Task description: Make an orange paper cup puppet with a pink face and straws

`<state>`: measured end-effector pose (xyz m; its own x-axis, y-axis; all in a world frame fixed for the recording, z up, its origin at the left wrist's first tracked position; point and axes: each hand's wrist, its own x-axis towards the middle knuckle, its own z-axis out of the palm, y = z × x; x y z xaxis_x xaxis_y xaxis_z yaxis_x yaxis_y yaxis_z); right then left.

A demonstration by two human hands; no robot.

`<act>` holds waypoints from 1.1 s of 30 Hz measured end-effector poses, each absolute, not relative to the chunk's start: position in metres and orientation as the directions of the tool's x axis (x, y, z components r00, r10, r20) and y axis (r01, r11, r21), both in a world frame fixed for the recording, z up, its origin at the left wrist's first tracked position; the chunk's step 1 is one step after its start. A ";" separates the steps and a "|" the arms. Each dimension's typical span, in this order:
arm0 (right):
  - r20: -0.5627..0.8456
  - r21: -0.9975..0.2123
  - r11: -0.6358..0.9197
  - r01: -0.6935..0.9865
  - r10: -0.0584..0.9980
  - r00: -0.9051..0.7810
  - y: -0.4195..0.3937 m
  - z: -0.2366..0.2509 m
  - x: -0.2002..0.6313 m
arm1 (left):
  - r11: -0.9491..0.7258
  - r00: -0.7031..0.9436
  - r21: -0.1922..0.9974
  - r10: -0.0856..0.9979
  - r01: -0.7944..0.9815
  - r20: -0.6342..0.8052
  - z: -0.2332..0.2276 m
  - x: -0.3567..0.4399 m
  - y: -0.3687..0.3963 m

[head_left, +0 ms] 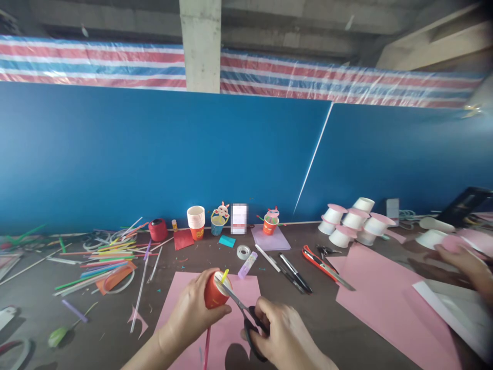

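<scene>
Red paper cup, tilted, is gripped in my left hand, thumb and fingers wrapped around its sides; I see it over a pink sheet on the brown counter, low in the middle of the head view. A short yellow straw piece sticks out at its pale round end. My right hand holds black-handled scissors, fingers through the loops, blades reaching to that pale end beside the yellow piece; I cannot tell whether they are cutting. Below the cup, a pink straw lies on the sheet.

Just beyond are a purple glue stick, a tape roll, a white pen and dark pens. To the right, an orange box cutter lies near more pink paper. To the left spreads a heap of coloured straws.

Along the back stand a stack of cups, a blue cup figure, a red cup figure on lavender paper, and piled white cups. At far right, another person's hand touches a pink disc. Behind everything runs a blue partition.
</scene>
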<state>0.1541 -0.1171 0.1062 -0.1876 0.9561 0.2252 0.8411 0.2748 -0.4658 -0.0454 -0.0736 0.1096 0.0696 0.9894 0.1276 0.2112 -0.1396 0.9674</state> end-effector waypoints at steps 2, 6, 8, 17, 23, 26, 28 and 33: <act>0.196 -0.465 0.289 0.837 0.955 -0.222 -0.116 0.113 0.159 | -0.143 0.105 0.972 0.987 0.185 0.125 0.112 -0.048 -0.074; 0.175 -0.470 0.313 0.825 0.949 -0.261 -0.116 0.120 0.164 | -0.184 0.187 0.957 0.972 0.223 0.143 0.121 -0.051 -0.077; 0.189 -0.472 0.320 0.822 0.947 -0.259 -0.116 0.118 0.164 | -0.191 0.196 0.955 0.970 0.228 0.147 0.124 -0.051 -0.078; 0.173 -0.464 0.342 0.817 0.940 -0.295 -0.116 0.123 0.170 | -0.051 0.158 0.998 0.986 0.020 0.047 0.129 -0.048 -0.080; 0.185 -0.443 0.404 0.800 0.915 -0.360 -0.114 0.125 0.176 | -0.104 0.274 0.986 0.959 0.128 0.066 0.130 -0.057 -0.081; 0.182 -0.430 0.429 0.795 0.903 -0.389 -0.112 0.123 0.181 | -0.184 0.408 0.970 0.907 0.158 0.105 0.132 -0.059 -0.082; 0.179 -0.415 0.451 0.790 0.892 -0.415 -0.110 0.124 0.184 | -0.204 0.474 0.969 0.873 0.138 0.116 0.134 -0.059 -0.084; 0.183 -0.353 0.551 0.756 0.833 -0.522 -0.103 0.136 0.188 | -0.106 0.608 0.988 0.794 0.114 0.015 0.141 -0.063 -0.085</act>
